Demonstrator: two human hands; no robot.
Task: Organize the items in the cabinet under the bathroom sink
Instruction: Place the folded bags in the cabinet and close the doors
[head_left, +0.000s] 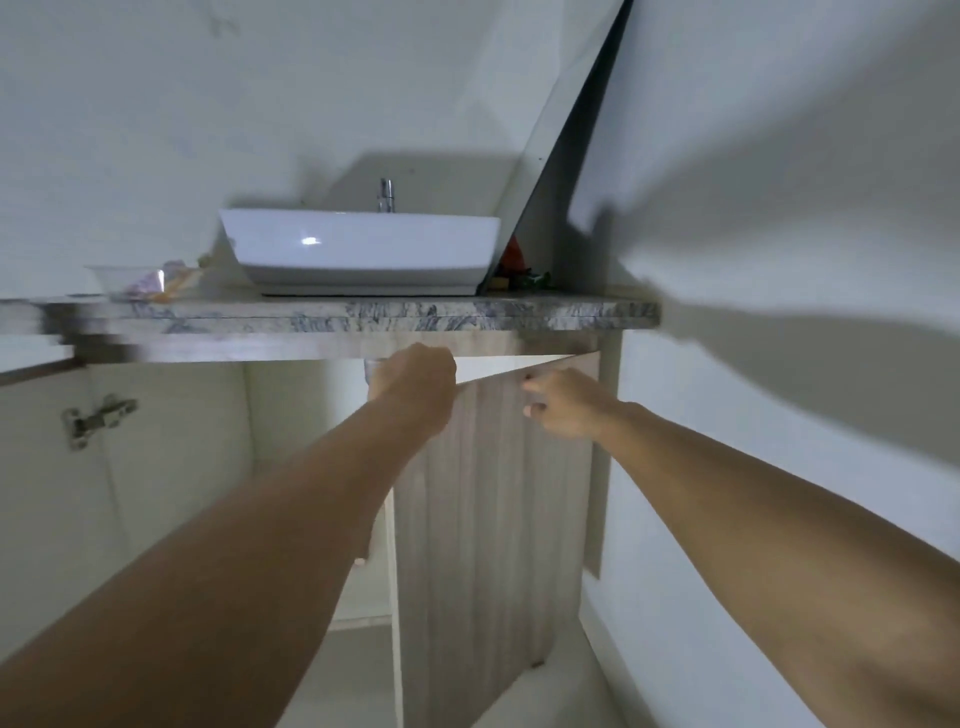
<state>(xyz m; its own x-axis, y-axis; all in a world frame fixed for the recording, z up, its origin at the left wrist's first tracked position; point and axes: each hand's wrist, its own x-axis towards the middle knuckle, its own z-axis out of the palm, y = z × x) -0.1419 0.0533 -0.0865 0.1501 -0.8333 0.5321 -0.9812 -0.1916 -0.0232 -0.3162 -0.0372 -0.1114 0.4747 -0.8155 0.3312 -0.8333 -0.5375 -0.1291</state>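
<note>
While reaching up under the counter (363, 317), left hand (413, 382) curled into a loose fist at the top edge of the right cabinet door (493, 499), fingers hidden behind the knuckles, so whether they grip the edge cannot be told. Right hand (563, 408) laid on the outer face of the same door near its top, fingers bent and touching the wood, nothing clasped. Door standing ajar, its top edge slanting away from the counter's underside. Left cabinet door (57, 467) swung wide, its pale inner face and metal hinge (96, 418) showing. Cabinet (291, 467) interior pale and dim; contents too dark to make out. White basin (363, 249) sitting on the counter above, tap (385, 195) behind it, small blurred items on either side. Mirror (561, 156) leaning against the wall to the right.
</note>
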